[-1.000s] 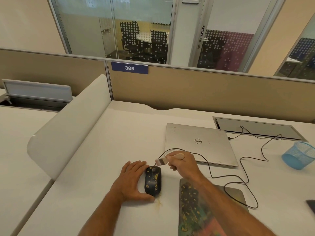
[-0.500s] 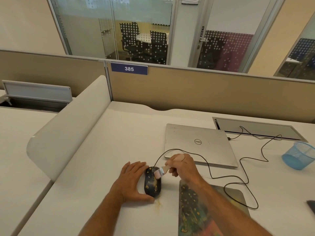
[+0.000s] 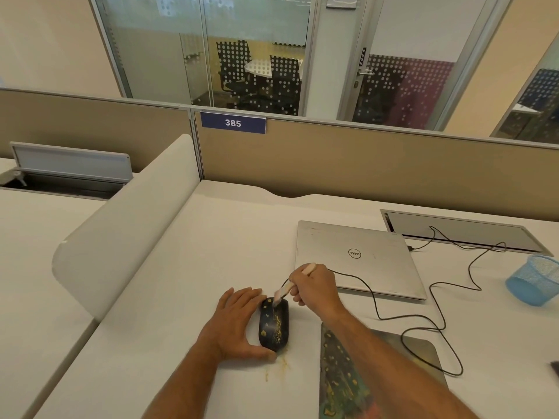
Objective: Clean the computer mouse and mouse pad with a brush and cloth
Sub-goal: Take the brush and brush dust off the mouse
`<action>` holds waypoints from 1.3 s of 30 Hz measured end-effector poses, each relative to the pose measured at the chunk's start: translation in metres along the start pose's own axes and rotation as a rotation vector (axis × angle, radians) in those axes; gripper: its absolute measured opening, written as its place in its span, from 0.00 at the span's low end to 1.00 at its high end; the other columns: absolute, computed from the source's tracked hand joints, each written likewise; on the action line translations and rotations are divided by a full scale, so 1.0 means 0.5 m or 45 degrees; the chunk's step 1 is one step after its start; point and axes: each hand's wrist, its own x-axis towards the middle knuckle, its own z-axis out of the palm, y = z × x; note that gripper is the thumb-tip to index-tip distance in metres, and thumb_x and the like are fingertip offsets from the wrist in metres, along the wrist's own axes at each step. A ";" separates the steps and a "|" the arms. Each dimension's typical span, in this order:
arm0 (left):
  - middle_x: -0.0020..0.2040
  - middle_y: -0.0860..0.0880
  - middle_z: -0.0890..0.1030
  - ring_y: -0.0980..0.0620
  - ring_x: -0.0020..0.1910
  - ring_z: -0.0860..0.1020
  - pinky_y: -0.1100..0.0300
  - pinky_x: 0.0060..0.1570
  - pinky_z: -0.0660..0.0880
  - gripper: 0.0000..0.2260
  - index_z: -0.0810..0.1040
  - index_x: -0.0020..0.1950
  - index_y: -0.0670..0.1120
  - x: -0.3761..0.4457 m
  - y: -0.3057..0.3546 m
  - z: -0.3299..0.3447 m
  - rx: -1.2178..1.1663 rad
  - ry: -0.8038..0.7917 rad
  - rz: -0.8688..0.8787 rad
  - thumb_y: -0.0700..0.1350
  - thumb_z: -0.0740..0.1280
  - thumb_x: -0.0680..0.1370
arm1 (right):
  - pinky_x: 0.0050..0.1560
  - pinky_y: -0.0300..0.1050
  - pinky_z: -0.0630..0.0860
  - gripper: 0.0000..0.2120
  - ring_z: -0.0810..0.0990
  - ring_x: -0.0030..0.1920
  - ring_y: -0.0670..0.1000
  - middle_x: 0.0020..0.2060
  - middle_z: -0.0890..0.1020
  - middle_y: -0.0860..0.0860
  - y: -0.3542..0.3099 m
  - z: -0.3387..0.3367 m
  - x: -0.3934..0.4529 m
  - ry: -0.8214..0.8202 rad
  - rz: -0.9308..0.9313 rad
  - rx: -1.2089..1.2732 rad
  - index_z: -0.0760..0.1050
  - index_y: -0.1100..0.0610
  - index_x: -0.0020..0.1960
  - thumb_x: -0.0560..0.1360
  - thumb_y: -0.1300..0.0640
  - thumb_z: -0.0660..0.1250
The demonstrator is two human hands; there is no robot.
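Note:
A black wired mouse [image 3: 273,328] speckled with yellow crumbs lies on the white desk. My left hand [image 3: 234,322] holds it steady from the left, thumb curled round its near end. My right hand [image 3: 314,287] grips a small brush [image 3: 287,288] with a pale wooden handle; its bristles touch the front of the mouse. To the right lies the mouse pad [image 3: 402,358], dark and dotted with yellow bits, partly hidden under my right forearm. No cloth is in view.
A shut silver laptop [image 3: 363,255] lies behind my right hand, with the mouse cable [image 3: 423,328] looping beside it. A blue mesh cup [image 3: 534,281] stands at the far right. Yellow crumbs [image 3: 276,368] lie on the desk near the mouse. A white divider [image 3: 121,237] borders the left.
My right hand has swept the brush back and forth over the front of the mouse. My left hand and the mouse have stayed put.

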 end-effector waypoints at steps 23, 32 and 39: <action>0.79 0.59 0.56 0.58 0.78 0.48 0.52 0.77 0.37 0.55 0.56 0.78 0.58 -0.002 0.003 -0.003 -0.005 0.027 0.004 0.84 0.61 0.58 | 0.22 0.36 0.68 0.11 0.75 0.20 0.49 0.21 0.79 0.53 -0.047 0.014 0.030 -0.030 0.072 -0.269 0.80 0.64 0.33 0.68 0.60 0.63; 0.79 0.59 0.56 0.58 0.79 0.48 0.53 0.76 0.35 0.54 0.56 0.78 0.59 -0.002 0.001 0.001 -0.025 0.021 -0.009 0.85 0.60 0.58 | 0.33 0.53 0.82 0.12 0.82 0.28 0.56 0.33 0.84 0.60 -0.031 0.022 0.026 0.014 -0.017 -0.350 0.80 0.66 0.39 0.73 0.58 0.64; 0.79 0.60 0.55 0.59 0.78 0.46 0.56 0.74 0.31 0.54 0.54 0.78 0.61 -0.002 0.001 0.001 -0.017 0.007 -0.021 0.85 0.60 0.58 | 0.38 0.61 0.82 0.13 0.84 0.35 0.61 0.34 0.84 0.62 -0.029 0.024 0.028 0.025 -0.058 -0.382 0.80 0.68 0.39 0.72 0.58 0.64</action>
